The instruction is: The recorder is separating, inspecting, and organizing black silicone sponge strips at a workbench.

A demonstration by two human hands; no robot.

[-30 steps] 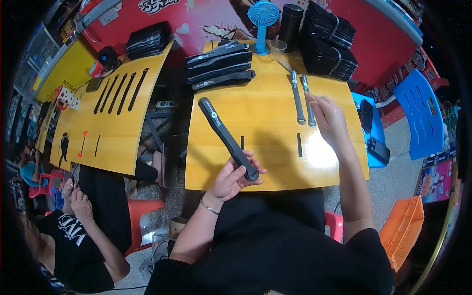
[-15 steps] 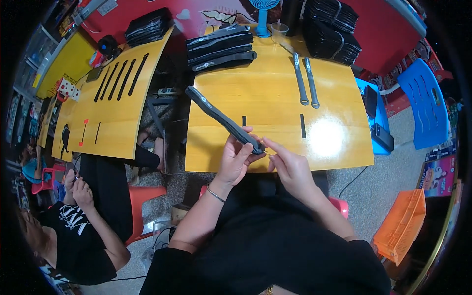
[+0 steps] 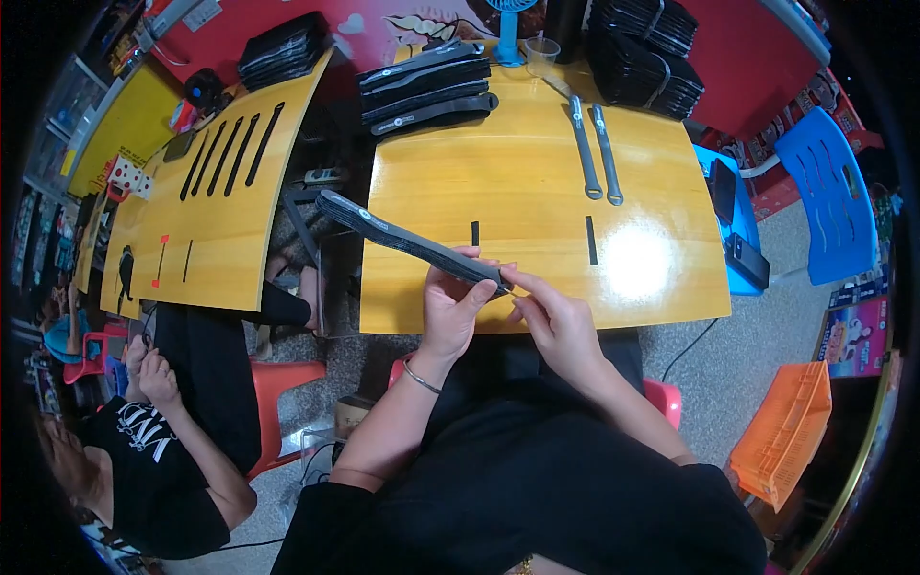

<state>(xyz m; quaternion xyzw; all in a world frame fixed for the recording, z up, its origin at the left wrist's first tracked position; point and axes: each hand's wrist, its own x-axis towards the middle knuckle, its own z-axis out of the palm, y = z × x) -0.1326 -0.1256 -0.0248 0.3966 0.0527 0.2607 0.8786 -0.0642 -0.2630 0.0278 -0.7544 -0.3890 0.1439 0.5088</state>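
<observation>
The long dark strap (image 3: 407,241) slants from upper left over the gap down to the near edge of the counter (image 3: 537,192); the left hand (image 3: 452,311) grips its near end; the right hand (image 3: 556,321) pinches that same tip, fingers narrow.

A long, flat dark grey strap (image 3: 407,243) with a small round pale mark near its far end is held slantwise, its near end gripped, far end jutting up-left past the surface (image 3: 537,192) edge.
</observation>
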